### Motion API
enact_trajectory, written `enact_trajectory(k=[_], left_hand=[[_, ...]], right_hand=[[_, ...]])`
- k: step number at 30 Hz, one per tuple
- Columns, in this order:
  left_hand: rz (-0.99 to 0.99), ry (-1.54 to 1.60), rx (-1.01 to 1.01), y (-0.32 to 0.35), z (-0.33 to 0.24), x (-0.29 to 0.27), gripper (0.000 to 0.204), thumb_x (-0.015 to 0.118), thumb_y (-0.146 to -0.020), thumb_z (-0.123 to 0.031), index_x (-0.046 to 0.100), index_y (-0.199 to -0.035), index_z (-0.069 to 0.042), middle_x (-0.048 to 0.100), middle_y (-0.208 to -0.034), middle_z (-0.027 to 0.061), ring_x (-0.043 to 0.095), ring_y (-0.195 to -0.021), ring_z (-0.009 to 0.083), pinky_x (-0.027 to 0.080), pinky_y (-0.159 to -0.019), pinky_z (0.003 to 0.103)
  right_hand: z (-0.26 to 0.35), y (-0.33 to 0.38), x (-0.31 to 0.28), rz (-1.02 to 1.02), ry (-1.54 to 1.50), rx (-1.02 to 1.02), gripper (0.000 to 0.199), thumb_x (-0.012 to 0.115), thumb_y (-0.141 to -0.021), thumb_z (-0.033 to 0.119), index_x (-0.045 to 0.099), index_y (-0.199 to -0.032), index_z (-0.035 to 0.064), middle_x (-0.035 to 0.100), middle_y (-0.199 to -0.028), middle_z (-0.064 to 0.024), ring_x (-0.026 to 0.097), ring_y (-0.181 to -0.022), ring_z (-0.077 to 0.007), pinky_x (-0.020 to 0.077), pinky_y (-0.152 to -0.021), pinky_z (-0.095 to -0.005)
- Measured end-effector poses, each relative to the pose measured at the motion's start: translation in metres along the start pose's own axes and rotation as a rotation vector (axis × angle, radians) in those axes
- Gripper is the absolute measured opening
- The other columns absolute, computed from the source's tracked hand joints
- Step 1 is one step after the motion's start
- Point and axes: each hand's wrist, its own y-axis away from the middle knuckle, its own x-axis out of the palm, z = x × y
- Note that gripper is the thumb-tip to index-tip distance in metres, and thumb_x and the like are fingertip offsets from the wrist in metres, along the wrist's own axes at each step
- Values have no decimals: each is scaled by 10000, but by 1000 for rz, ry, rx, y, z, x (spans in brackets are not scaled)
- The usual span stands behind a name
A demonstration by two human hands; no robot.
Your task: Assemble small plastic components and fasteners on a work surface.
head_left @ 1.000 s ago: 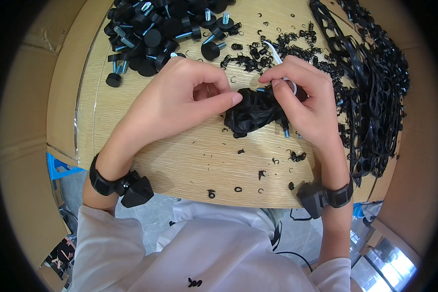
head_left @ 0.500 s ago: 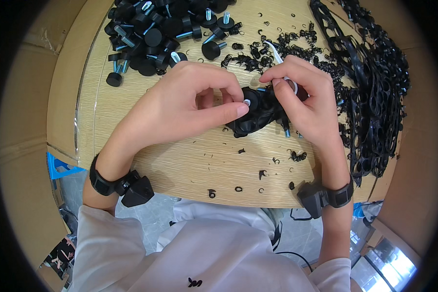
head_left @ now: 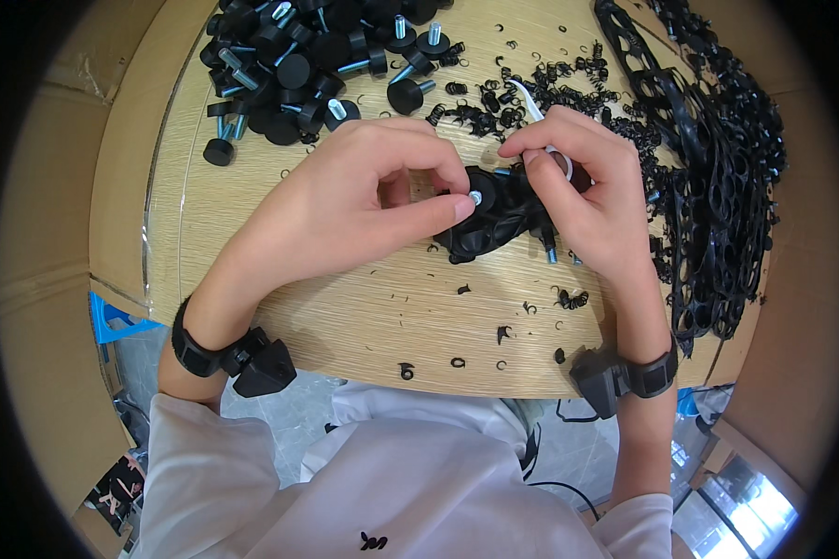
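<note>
Pinching one black knob (head_left: 486, 183) by its pale stud (head_left: 475, 197), the left hand (head_left: 359, 191) keeps its fingers narrow over the wood-grained surface (head_left: 345, 321). The knob sits between both hands, stud pointing up toward the camera, long axis foreshortened. The right hand (head_left: 592, 210) grips one white tool (head_left: 530, 101), slanting forward and left. Overlapping piled knobs (head_left: 294, 72) defy counting.

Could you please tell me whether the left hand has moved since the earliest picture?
Yes: against the pile of black-headed bolts, the left hand has shifted slightly right and downward in view, uncovering more of one bolt.
</note>
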Motion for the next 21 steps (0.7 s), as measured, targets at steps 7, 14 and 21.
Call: enact_trajectory(k=[7, 14, 21], left_hand=[[11, -11, 21, -1, 2, 0, 93, 661, -860, -104, 647, -868, -13, 573, -826, 10, 499, -635, 47, 380, -521, 194], [8, -15, 18, -1, 2, 1, 102, 655, -867, -106, 639, -864, -5, 564, -818, 11, 497, -637, 45, 383, -525, 197], [19, -31, -12, 0, -1, 0, 112, 657, -859, -112, 635, -858, -3, 555, -814, 4, 485, -626, 38, 371, -521, 189]], right_hand=[[0, 0, 0, -2, -4, 2, 142, 536, -779, 30, 671, -819, 13, 588, -697, -66, 501, -515, -123, 392, -476, -255], [-2, 0, 0, -1, -5, 4, 140, 539, -777, 32, 672, -819, 15, 584, -694, -66, 495, -514, -125, 389, -480, -257], [-4, 0, 1, -17, -23, -16, 137, 541, -777, 30, 671, -816, 13, 579, -686, -57, 481, -514, -113, 380, -480, -254]])
